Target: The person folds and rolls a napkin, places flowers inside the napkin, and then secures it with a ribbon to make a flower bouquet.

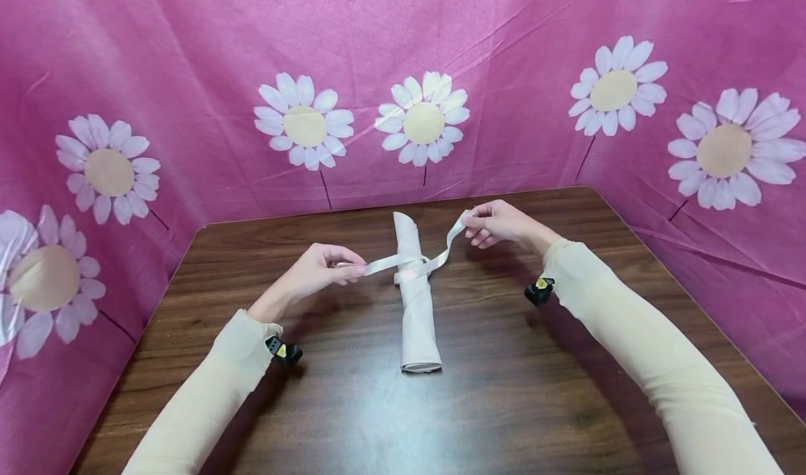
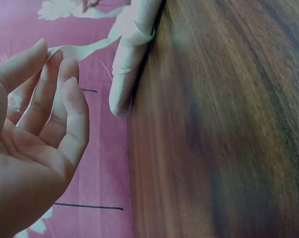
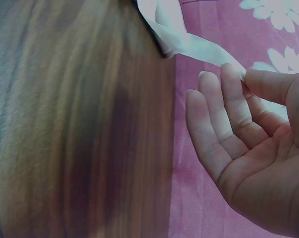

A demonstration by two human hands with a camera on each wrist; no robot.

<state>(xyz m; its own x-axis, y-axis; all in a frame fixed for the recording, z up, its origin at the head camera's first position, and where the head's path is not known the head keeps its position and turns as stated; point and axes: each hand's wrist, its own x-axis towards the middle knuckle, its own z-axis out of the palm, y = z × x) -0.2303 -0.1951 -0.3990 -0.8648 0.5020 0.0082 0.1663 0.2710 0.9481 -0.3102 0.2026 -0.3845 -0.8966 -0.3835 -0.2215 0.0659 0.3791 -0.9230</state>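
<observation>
A rolled white cloth point(image 1: 418, 328) lies lengthwise on the table, with a white ribbon point(image 1: 412, 273) wrapped around its middle and crossed over on top. Between thumb and fingertips, the left hand point(image 1: 317, 273) pinches one ribbon end, left of the roll. The right hand point(image 1: 504, 223) pinches the other end, raised at the right and farther back. In the left wrist view the ribbon point(image 2: 85, 51) runs from the left hand point(image 2: 45, 109) to the roll point(image 2: 121, 84). The right wrist view shows the ribbon point(image 3: 209, 51) stretching from the right hand point(image 3: 248, 134) to the roll.
The brown wooden table point(image 1: 302, 405) has rounded far corners. A pink cloth backdrop point(image 1: 208, 55) with large white daisies surrounds its back and sides. Black wrist cameras hang under both cream sleeves point(image 1: 630, 328), close above the tabletop.
</observation>
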